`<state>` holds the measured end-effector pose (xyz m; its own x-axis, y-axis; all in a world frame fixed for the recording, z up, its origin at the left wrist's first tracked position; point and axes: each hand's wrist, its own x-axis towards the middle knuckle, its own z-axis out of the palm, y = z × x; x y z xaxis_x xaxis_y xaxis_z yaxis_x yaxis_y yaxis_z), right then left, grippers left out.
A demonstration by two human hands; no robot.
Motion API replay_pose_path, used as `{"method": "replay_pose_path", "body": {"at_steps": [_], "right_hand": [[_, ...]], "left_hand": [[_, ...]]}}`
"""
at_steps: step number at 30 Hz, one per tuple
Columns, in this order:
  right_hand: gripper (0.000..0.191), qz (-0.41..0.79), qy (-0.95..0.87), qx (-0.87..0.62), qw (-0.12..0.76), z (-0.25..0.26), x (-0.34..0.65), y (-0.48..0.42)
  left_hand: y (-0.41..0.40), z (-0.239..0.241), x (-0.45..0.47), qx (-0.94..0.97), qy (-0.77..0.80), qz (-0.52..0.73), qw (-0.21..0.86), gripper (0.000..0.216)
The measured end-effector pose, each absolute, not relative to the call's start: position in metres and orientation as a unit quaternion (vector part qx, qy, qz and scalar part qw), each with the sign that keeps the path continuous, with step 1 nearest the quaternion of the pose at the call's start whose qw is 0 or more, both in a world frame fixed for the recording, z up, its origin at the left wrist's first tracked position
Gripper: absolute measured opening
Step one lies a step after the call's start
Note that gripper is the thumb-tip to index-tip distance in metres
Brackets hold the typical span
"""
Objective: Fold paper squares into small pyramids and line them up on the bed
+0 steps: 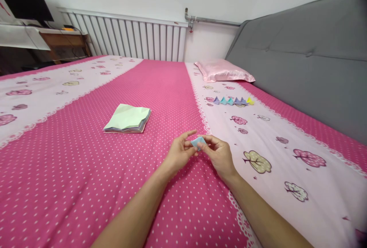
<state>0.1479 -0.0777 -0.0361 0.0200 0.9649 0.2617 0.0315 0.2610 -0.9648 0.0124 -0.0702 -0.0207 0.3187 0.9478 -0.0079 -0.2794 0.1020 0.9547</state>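
— Paper (197, 142), small and pale blue, is sitting between both hands, just above the pink dotted bedspread (86, 163), near the lace seam where the pink is meeting the tree-printed strip.

— How are the fingers gripping it?

— The left hand (179, 152) is pinching its left edge between thumb and forefinger. The right hand (219, 154) is closing its fingertips on the right edge. Both hands are clamping on it, with the remaining fingers curling loosely.

— What is lying around them?

— A stack of pastel sheets (127, 118), green on top, is resting well apart, ahead and to the left. A row of folded pieces (233, 101) in purple, teal, blue and yellow is lining up farther off on the printed strip, near the pink pillow (222, 71).

— What is looking risky?

— I am judging mostly by how little is showing. The fingertips are hiding most of it, so a crease could be going crooked unseen. The soft bedspread is giving no firm backing, so pressing down there could be crumpling it. Uneven pulling between the two hands could be tearing it, and a slipping pinch could be dropping it into the fabric's wrinkles.
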Motion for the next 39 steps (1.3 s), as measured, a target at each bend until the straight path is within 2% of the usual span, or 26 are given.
{"method": "replay_pose_path", "body": {"at_steps": [6,15,24,39], "right_hand": [[0.022,0.42,-0.542,-0.455,0.568,-0.0342,0.1487,-0.0773],[0.019,0.464,-0.503,-0.45,0.574,-0.0346,0.1464,-0.08],[0.018,0.54,-0.436,-0.417,0.587,-0.0296,0.1449,-0.0811],[0.025,0.518,-0.452,-0.436,0.581,-0.0338,0.145,-0.077]], "left_hand": [[-0.0707,-0.0219,0.0133,0.528,0.367,0.437,0.628,0.022],[-0.0718,-0.0224,0.0115,0.551,0.393,0.363,0.641,0.035],[-0.0736,-0.018,0.0111,0.573,0.396,0.346,0.629,0.026],[-0.067,-0.0251,0.0105,0.523,0.389,0.417,0.634,0.025]]}}
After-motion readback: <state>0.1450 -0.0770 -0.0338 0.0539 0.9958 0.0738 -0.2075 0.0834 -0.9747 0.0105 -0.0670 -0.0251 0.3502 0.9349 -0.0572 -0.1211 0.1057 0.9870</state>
